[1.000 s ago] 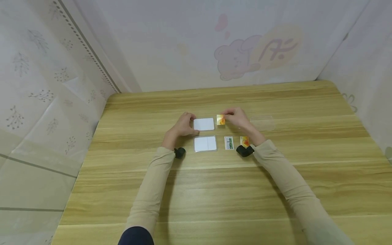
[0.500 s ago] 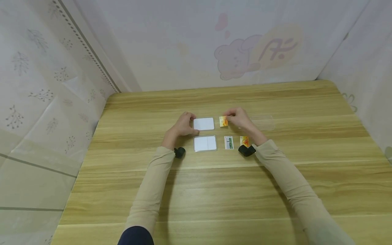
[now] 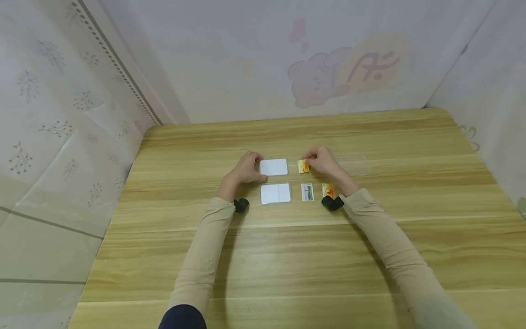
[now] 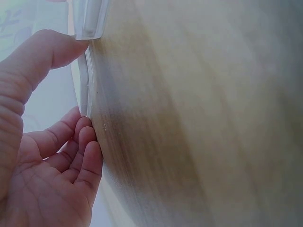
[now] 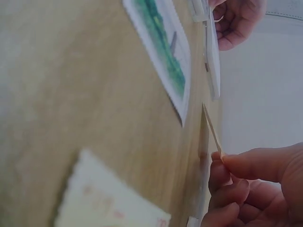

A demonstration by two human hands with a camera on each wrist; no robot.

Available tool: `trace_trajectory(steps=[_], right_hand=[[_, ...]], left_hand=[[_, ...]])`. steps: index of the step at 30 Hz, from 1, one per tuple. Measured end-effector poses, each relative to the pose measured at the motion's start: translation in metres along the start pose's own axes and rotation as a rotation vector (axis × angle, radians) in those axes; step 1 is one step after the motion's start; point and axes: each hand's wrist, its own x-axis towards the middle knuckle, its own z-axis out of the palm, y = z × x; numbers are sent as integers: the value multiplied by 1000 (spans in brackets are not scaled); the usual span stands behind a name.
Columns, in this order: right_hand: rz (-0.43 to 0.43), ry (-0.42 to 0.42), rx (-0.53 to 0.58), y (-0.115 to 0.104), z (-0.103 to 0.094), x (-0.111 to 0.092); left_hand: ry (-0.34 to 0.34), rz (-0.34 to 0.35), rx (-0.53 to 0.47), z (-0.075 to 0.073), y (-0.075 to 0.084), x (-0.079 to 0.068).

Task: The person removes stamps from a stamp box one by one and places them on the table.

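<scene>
My right hand [image 3: 322, 160] pinches a yellow-orange postage stamp [image 3: 303, 166] between thumb and fingertips; the right wrist view shows that stamp edge-on, tilted close over the table. On the left, my left hand [image 3: 248, 167] grips the upper white-lined clear case [image 3: 273, 167] by its left end, thumb at the near edge and fingers at the far edge. Just below it lies a second clear case [image 3: 275, 193], its white insert marked with a line. A green and white landscape stamp [image 3: 307, 192] lies to the right of that case. Another orange stamp [image 3: 328, 189] is partly hidden by the right wrist camera.
A thin transparent cover [image 3: 354, 165] lies right of my right hand, hard to see against the wooden table [image 3: 263, 265]. Black wrist cameras [image 3: 241, 205] sit beneath both wrists. A pale printed curtain [image 3: 230, 59] hangs behind the table's back edge.
My right hand has moved a little to the right, away from the upper case, with the stamp lower and more tilted. My left hand stays in place on the case.
</scene>
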Motion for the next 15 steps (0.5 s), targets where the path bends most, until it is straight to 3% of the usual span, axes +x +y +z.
trace_trajectory(steps=[9,15], right_hand=[[-70,35,-155,2,3,4],[-86,46,-190,0,4,5]], left_hand=[[1,-8,-14,0,0,0],[2,-3,-17,-1,1,-1]])
